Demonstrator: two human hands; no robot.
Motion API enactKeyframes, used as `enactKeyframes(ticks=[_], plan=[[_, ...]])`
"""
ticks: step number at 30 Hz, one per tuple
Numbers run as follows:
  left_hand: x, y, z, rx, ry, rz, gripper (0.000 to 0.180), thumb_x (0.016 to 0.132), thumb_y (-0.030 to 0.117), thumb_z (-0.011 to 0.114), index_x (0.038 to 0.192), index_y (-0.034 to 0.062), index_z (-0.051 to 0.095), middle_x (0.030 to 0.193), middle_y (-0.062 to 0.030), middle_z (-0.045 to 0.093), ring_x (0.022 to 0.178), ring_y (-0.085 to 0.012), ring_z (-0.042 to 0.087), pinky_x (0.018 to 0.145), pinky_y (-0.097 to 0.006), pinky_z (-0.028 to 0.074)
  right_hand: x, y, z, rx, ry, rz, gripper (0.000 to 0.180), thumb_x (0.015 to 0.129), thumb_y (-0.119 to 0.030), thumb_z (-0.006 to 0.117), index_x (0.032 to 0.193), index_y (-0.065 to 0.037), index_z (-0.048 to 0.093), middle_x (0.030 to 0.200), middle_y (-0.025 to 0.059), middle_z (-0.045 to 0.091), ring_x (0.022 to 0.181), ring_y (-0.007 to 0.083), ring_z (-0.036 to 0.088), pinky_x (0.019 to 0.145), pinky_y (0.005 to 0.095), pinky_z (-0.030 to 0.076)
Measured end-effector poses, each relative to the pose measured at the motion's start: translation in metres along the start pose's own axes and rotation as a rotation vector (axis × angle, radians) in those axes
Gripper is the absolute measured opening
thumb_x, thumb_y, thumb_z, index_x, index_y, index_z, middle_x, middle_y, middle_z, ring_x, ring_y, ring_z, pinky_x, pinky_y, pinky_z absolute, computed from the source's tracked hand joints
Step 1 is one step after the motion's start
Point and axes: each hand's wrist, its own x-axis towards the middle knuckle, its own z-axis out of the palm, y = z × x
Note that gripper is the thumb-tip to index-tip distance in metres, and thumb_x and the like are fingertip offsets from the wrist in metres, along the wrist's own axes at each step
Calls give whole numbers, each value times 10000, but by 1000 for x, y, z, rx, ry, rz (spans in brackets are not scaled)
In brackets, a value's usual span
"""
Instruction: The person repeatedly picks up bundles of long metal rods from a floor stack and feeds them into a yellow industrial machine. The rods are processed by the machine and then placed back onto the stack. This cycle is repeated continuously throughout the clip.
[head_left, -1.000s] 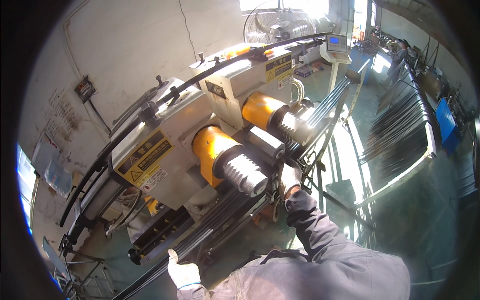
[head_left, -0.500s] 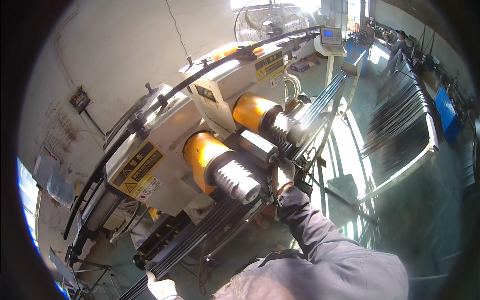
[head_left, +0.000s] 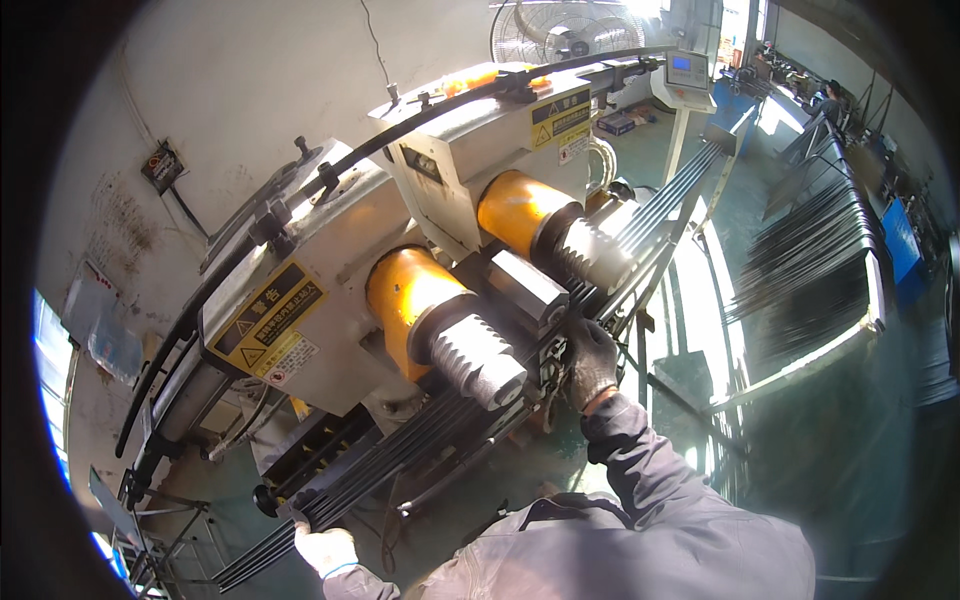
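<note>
A bundle of long, thin dark metal rods [head_left: 375,465] runs slantwise through the front of a machine. Near its lower left end my left hand [head_left: 328,550], in a pale glove, is closed around the rods. My right hand [head_left: 592,362], gloved and shaded, is at the small clamp parts [head_left: 551,362] below a hexagonal metal block [head_left: 528,287]. Its fingers are bent together, but what they grip is hidden. On either side of that block, a ridged steel roller [head_left: 475,358] and a second ridged roller [head_left: 592,250] stick out of orange housings [head_left: 412,300].
The pale machine body [head_left: 340,250] carries yellow warning labels, with a black curved rail along its top. A control box [head_left: 686,72] on a post and a fan [head_left: 560,35] stand beyond. At right, a rack holds many dark rods [head_left: 810,235]; a person [head_left: 828,102] is farther back.
The view has shifted slightly. My left hand has moved up a little, and the rods' lower left ends now show. My right hand has moved slightly right and down, into shadow.
</note>
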Motion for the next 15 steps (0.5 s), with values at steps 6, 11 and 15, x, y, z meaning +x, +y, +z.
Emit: enactKeyframes(ticks=[6, 11, 15], plan=[[-17, -14, -1, 171, -81, 141, 413, 1187, 331, 629, 1341, -29, 762, 1298, -88, 798, 1136, -193, 734, 1085, -301, 552, -33, -15, -67, -693, -100, -328, 395, 1190, -299, 609, 1134, 43, 798, 1035, 105, 808, 939, 167, 731, 821, 307, 573], [-50, -53, 34, 629, 15, 150, 483, 1188, 449, 617, 1209, 6, 807, 1071, -54, 783, 821, -149, 697, 783, -316, 587, -39, 18, -95, -471, -195, -192, 419, 1184, -313, 604, 1231, 59, 793, 1139, 110, 805, 1055, 196, 761, 930, 340, 606], [-65, -52, 39, 746, -77, 52, 466, 1189, 436, 620, 1143, 12, 806, 883, -16, 726, 702, -124, 624, 695, -310, 549, -45, 42, -99, -355, -292, 32, 432, 1112, -362, 707, 1243, 39, 798, 1094, 73, 778, 988, 165, 719, 920, 303, 552]])
